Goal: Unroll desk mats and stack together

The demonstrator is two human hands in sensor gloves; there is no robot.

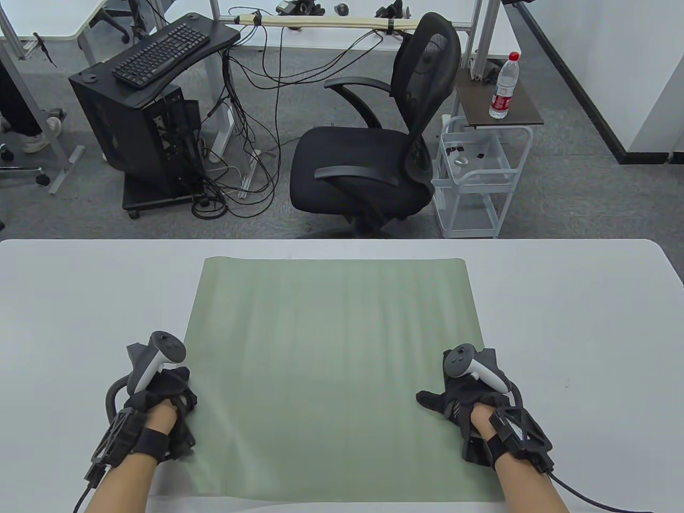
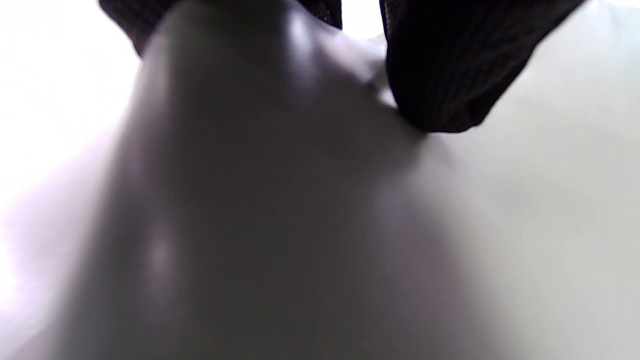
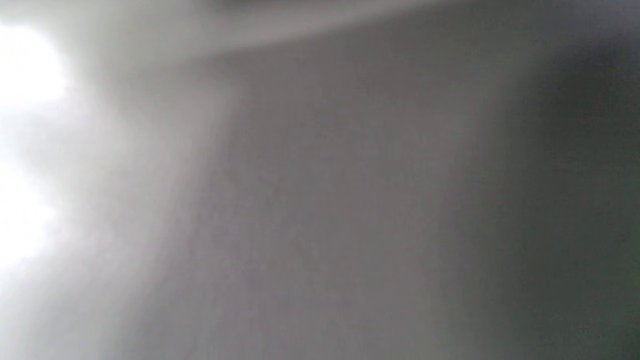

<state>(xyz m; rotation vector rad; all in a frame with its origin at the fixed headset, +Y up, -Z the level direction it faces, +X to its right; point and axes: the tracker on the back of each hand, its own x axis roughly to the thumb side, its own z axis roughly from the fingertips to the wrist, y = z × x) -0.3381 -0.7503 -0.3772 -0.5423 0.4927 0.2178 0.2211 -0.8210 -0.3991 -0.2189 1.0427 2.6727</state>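
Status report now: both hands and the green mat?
Left hand on mat's left edge, right hand on right edge. Green mat unrolled flat. Nothing in the way.

No text could be read anywhere. The bottle point(image 1: 503, 86) beyond the table carried a red label, its print too small to make out; the keyboard point(image 1: 160, 53) legends were likewise illegible.

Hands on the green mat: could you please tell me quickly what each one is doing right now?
Left hand: rests on the green mat's left edge; grip cannot be told.
Right hand: rests flat on the mat's right edge, holding nothing.
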